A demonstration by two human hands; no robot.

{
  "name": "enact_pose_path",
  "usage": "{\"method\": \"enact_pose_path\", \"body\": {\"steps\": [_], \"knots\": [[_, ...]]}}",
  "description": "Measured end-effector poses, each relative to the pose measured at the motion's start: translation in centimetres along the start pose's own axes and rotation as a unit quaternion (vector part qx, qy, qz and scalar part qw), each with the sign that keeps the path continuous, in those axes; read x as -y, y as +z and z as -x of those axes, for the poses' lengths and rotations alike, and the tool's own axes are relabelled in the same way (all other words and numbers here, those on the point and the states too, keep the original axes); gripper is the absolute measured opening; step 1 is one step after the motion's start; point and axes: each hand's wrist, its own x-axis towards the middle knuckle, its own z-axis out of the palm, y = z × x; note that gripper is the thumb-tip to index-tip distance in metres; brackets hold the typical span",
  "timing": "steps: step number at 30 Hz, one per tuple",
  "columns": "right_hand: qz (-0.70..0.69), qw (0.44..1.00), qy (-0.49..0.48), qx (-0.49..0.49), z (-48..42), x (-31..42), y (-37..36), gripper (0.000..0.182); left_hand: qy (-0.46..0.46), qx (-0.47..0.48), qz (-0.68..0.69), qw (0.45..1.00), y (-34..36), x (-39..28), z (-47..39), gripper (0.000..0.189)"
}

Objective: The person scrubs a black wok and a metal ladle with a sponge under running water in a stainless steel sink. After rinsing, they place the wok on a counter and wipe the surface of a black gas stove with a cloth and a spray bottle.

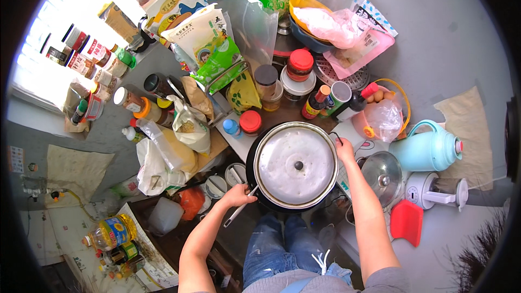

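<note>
Before me is a black wok (252, 150), covered by a dented round metal lid (281, 146) with a small dark knob. My right hand (345, 149) closes around a thin black side handle at the wok's right. At the lower left of the wok, my left hand (241, 196) is shut on a light-coloured utensil handle (236, 215), whose other end reaches towards the lid's rim. Whether those left fingers also grip the wok's rim or a handle there is hidden. The wok's contents are out of sight beneath the lid.
Behind the wok stand a red-capped jar (250, 122), sauce bottles (315, 102) and a basket of eggs (378, 114). To the right are a glass lid (381, 175), a pale blue thermos (427, 148) and a red cleaver-shaped item (406, 221). Food bags (191, 130) crowd the left.
</note>
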Motion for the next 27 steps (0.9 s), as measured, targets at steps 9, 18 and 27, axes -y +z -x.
{"method": "enact_pose_path", "body": {"steps": [9, 18, 27], "knots": [[-0.081, 0.992, 0.090, -0.037, -0.6, -4.3, -0.5, 0.024, 0.059, 0.017, -0.085, 0.994, -3.8, -2.2, -2.8, 0.043], [-0.132, 0.979, 0.151, -0.043, 0.4, -3.7, -1.5, 0.025, 0.077, 0.037, -0.149, 0.985, -6.7, -2.7, -6.7, 0.043], [-0.083, 0.988, 0.109, -0.068, 1.1, -1.3, -1.5, 0.024, 0.031, 0.031, -0.219, 0.975, -6.8, -2.9, -6.3, 0.055]]}}
